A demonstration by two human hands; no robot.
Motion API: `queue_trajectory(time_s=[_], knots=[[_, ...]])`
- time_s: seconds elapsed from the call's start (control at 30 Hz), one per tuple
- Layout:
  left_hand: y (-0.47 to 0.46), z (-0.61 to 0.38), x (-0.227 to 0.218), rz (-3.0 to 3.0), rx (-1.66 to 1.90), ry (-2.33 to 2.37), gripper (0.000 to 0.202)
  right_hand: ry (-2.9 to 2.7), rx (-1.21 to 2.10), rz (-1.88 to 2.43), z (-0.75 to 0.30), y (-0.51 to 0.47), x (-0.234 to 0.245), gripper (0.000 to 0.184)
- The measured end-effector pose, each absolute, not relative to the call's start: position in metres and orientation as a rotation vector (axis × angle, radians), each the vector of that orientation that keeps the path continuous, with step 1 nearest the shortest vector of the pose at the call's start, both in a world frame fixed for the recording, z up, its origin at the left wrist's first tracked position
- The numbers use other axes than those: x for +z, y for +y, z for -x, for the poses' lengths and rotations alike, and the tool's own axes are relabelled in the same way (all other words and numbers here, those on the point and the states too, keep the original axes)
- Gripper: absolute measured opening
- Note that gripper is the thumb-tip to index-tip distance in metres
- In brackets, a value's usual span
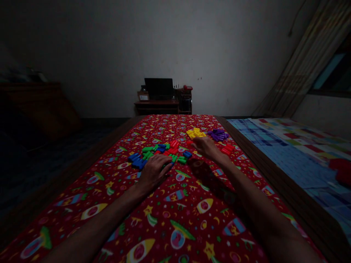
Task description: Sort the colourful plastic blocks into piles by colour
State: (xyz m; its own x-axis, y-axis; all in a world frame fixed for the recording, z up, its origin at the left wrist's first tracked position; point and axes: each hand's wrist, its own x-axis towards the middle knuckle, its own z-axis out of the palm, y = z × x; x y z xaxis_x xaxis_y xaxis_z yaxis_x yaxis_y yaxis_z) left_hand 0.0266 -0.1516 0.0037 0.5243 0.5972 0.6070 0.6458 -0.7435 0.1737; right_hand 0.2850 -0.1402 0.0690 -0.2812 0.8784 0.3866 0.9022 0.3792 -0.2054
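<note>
Red, blue and green plastic building pieces lie in a mixed heap on the patterned red cloth (175,182). My left hand (155,167) rests palm down at the near side of the heap, its thumb apart from its fingers, touching pieces there. Blue pieces (136,160) are just left of it. My right hand (205,147) is closed on a red plastic piece (192,143), which sticks out past the fingertips. Beyond that hand sits a yellow pile (195,132), with a purple pile (218,134) to its right. A few red pieces (227,149) lie beside the right wrist.
The cloth covers a long table with brown edges (263,175). A desk (157,106) with a dark monitor (159,87) stands against the far wall. On the right is a bed with a blue checked cover (263,153); a wooden cabinet (41,106) stands left.
</note>
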Motion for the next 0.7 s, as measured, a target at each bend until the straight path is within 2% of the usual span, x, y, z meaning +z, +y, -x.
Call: queue_trajectory(time_s=[0.17, 0.3, 0.5, 0.7], knots=[[-0.152, -0.028, 0.002, 2.654, -0.991, -1.083, 0.03, -1.821, -0.269, 2.004, -0.367, -0.124, 0.059, 0.028], [-0.152, -0.028, 0.003, 2.663, -0.982, -1.089, 0.031, -1.707, -0.215, 2.162, -0.398, -0.122, 0.04, 0.03], [-0.151, -0.027, 0.002, 2.654, -0.967, -1.063, 0.031, -1.816, -0.022, 2.191, -0.401, -0.123, 0.049, 0.029], [-0.15, -0.028, 0.001, 2.65, -0.992, -1.041, 0.029, -1.828, -0.238, 2.011, -0.347, -0.126, 0.073, 0.034]])
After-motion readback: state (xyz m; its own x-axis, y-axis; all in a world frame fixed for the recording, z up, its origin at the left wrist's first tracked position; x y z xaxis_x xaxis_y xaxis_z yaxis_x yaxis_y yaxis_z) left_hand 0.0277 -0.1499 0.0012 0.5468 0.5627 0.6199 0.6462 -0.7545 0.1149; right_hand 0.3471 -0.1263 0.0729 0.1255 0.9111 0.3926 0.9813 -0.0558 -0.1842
